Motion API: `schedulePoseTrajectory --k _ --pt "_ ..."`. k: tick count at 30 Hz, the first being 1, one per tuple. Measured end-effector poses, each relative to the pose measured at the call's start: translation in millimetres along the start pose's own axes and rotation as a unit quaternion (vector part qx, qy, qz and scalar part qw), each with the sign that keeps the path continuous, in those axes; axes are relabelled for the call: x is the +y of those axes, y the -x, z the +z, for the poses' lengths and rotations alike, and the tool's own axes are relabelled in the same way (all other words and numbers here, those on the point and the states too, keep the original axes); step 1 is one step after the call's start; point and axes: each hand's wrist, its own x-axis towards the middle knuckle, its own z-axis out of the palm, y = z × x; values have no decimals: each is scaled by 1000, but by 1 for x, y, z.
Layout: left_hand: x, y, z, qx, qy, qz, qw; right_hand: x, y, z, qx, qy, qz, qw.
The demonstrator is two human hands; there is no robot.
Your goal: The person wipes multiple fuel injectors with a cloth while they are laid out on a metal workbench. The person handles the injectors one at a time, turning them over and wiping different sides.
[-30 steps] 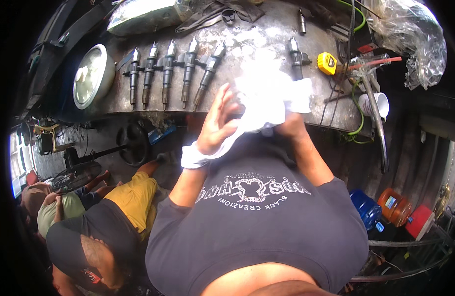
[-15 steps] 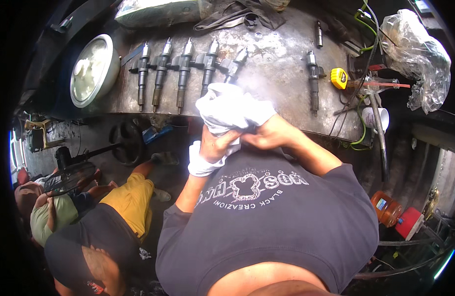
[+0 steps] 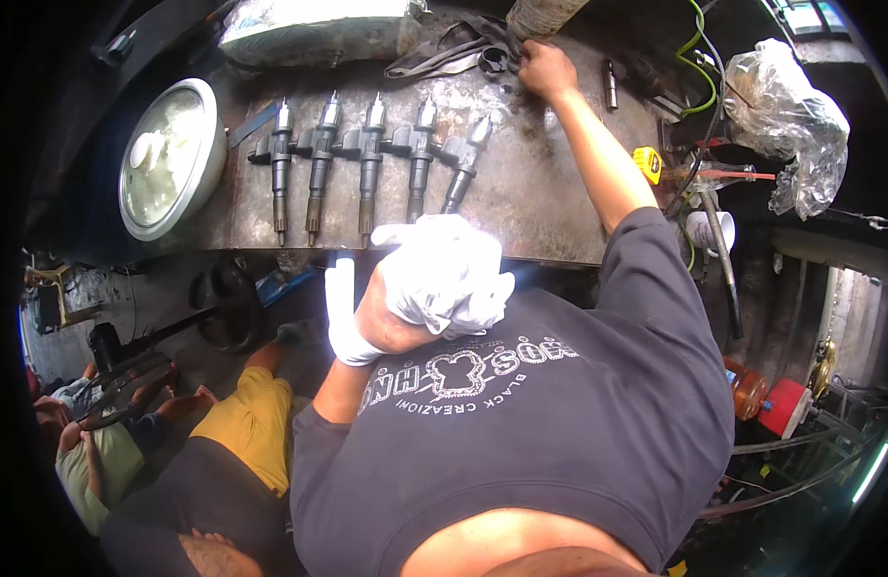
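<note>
A worker's left hand [image 3: 390,325] is clamped on a wadded white cloth [image 3: 449,274], which bunches over its fingers at the near edge of a worn tabletop [image 3: 550,183]. The right hand [image 3: 548,69] is extended to the far side, fingers curled beside the end of a dark cloth [image 3: 442,63]; whether they grasp it cannot be told from this angle. Five dark metal injectors [image 3: 370,173] lie in a row just beyond the white cloth.

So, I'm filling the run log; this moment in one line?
left hand: holding bunched white cloth; right hand: beside dark cloth; workbench: five fuel injectors visible
</note>
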Motion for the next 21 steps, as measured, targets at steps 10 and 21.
schedulePoseTrajectory --k 10,21 --pt "-28 -1 -21 64 56 20 996 -29 149 -58 -202 -198 -89 955" --pt "-35 4 -26 -59 -159 129 977 -34 93 -5 -105 -182 -107 972"
